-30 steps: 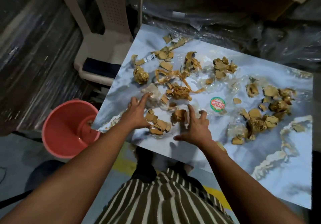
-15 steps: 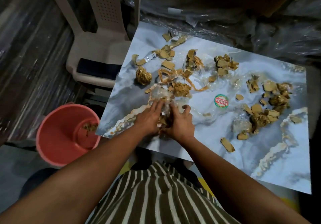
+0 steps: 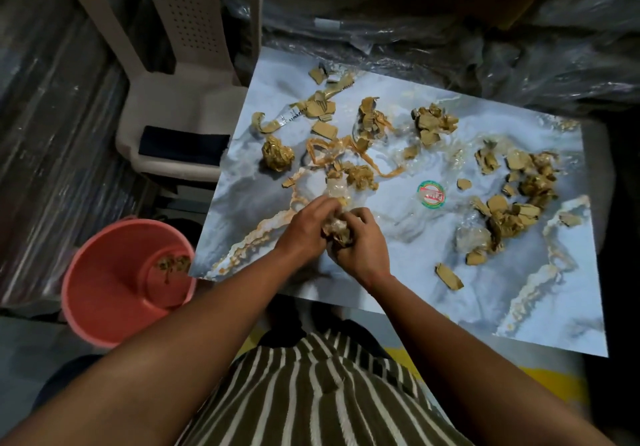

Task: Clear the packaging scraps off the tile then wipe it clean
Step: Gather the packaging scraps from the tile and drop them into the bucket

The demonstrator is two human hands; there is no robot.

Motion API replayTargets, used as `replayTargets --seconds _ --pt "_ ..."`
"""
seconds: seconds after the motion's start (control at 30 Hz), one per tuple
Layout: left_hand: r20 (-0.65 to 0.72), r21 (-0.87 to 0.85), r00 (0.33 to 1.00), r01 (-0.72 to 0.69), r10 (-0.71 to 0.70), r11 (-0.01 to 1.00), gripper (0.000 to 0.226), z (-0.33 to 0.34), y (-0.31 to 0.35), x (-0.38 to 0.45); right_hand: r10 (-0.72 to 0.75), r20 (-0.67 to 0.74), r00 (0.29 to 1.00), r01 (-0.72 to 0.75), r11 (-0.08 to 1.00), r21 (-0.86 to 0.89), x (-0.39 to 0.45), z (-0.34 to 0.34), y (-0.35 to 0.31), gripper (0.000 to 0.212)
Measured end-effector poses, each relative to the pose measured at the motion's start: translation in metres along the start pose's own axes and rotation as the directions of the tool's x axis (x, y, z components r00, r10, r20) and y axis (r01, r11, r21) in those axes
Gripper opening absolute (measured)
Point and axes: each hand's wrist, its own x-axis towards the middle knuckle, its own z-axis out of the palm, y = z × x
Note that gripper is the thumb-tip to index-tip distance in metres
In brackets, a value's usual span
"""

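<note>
Both hands, left hand [image 3: 304, 227] and right hand [image 3: 360, 245], are clenched on a wad of scraps [image 3: 335, 230]; loose bits may be dropped before the bucket [image 3: 128, 283] at eight o'clock is reached.

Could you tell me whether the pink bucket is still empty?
No, the pink bucket already holds a few brown scraps at its bottom.

A round sticker [image 3: 431, 195] with a green rim and a red band lies on the tile [image 3: 398, 283]; it carries lettering across the middle, too blurred to read. A clear strip of tape [image 3: 290, 116] among the scraps near the far left corner bears dark printed characters (also illegible). No other writing is legible.
</note>
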Motion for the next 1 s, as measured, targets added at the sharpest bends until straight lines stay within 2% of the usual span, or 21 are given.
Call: replayTargets --seconds 0.1,0.3,0.43,0.57,0.77,0.9,1.0 --pt "-0.065 -0.007 0.992 -0.104 0.104 0.995 0.051 -0.006 0.007 0.003 -0.084 -0.035 0.996 0.082 0.994 -0.065 0.002 -0.018 -0.004 0.06" --pt "-0.226 -0.001 0.944 -0.248 0.241 0.969 0.044 -0.019 0.033 0.003 -0.241 -0.102 0.965 0.223 0.962 -0.158 0.002 -0.055 -0.022 0.057" --pt "-0.317 0.03 0.914 -0.255 0.251 0.966 0.042 -0.029 0.049 0.007 -0.294 -0.16 0.942 0.257 0.942 -0.216 0.009 -0.073 -0.037 0.044" --pt "-0.431 0.062 0.857 -0.283 0.282 0.957 0.038 -0.044 0.065 0.011 -0.383 -0.187 0.905 0.327 0.905 -0.271 0.021 -0.092 -0.052 0.039" --pt "-0.587 0.108 0.774 -0.216 0.238 0.97 0.036 -0.065 0.068 0.0 -0.576 -0.146 0.804 0.503 0.79 -0.351 0.038 -0.103 -0.08 0.037" --pt "-0.684 0.118 0.703 -0.157 0.195 0.981 0.031 -0.084 0.063 -0.017 -0.694 -0.096 0.713 0.635 0.698 -0.331 0.048 -0.09 -0.104 0.034" --pt "-0.754 0.108 0.644 -0.069 0.127 0.992 0.036 -0.101 0.049 -0.041 -0.754 -0.065 0.654 0.704 0.637 -0.314 0.05 -0.069 -0.131 0.031"
